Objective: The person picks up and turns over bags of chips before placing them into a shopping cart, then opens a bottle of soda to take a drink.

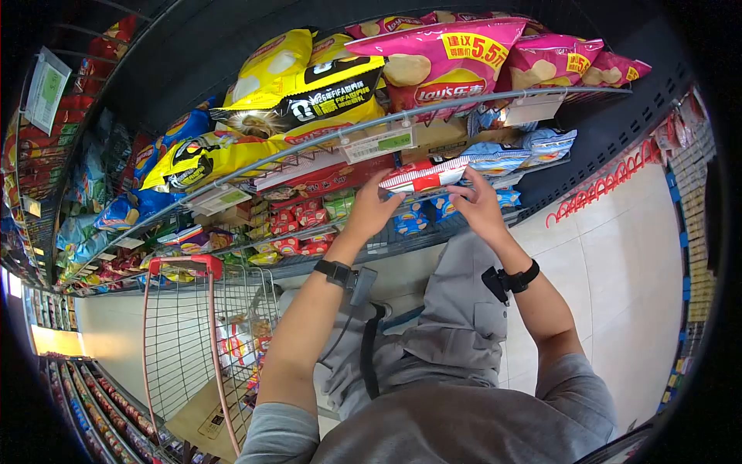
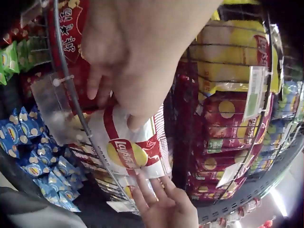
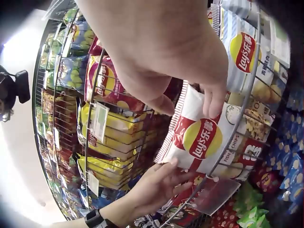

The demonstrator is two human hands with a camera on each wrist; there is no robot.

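Note:
I hold a red-and-white Lay's crisp bag (image 1: 421, 178) level at the front of a wire shelf, one hand at each end. My left hand (image 1: 384, 193) grips its left end and my right hand (image 1: 462, 193) grips its right end. In the left wrist view the left hand's fingers (image 2: 135, 116) curl over the bag (image 2: 130, 149), and the right hand (image 2: 166, 204) touches its far edge. In the right wrist view the right hand (image 3: 190, 102) pinches the bag (image 3: 202, 137) between thumb and forefinger, while the left hand (image 3: 159, 183) holds the opposite edge.
Pink Lay's bags (image 1: 456, 62) and yellow bags (image 1: 309, 77) fill the shelf above, behind a wire rail (image 1: 464, 103) with a price tag (image 1: 379, 143). Small blue packs (image 1: 410, 220) lie lower down. A wire shopping cart (image 1: 185, 267) with a red handle stands at my left. Tiled floor (image 1: 618, 255) spreads right.

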